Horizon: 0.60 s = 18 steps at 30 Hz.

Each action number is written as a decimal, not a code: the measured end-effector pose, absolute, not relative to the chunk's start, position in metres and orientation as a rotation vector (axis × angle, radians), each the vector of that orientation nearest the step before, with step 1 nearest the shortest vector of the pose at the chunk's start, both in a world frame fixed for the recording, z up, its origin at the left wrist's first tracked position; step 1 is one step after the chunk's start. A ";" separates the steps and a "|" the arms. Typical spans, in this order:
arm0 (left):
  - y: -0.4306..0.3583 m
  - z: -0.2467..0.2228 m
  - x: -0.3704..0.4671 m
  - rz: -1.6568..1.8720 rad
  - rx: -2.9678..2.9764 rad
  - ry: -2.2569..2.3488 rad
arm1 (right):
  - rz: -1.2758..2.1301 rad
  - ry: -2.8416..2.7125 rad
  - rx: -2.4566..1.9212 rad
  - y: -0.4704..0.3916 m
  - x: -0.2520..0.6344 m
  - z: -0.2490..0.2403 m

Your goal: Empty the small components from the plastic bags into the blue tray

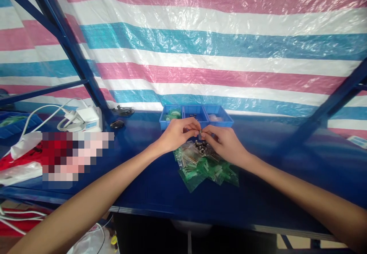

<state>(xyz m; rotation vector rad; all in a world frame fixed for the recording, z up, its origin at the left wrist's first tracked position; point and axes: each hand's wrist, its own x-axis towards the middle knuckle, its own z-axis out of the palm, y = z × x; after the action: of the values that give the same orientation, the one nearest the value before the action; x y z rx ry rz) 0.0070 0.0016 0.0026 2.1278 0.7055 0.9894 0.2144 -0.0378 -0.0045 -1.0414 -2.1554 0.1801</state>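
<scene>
Fingers and thumbs of the left hand (pixel 174 135) and right hand (pixel 228 143) are drawn together, pinching one small piece (pixel 200 131) between their tips, too small to make out clearly. It is held just in front of the three-part blue tray (pixel 220 124). Nearer the wearer than the tray, green-tinted clear bags (pixel 205 170) lie on the blue table (pixel 266 139), with loose dark pieces (pixel 201 146) heaped on them. Left of the tray sit a black object (pixel 117 124) and, farther off, white plugs (pixel 86 117).
</scene>
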 end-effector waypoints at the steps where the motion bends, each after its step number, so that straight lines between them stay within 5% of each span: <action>1: 0.001 0.003 0.007 0.988 2.124 0.700 | 0.177 -2.158 -1.039 -0.038 0.214 -0.004; 18: 0.001 0.000 0.008 0.905 2.128 0.742 | -0.103 -2.212 -0.922 -0.037 0.220 -0.013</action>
<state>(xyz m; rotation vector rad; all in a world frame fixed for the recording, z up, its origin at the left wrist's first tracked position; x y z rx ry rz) 0.0082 0.0014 0.0004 2.1279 0.7419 0.9053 0.2195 -0.0365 -0.0126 -0.9223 -2.2123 -0.1029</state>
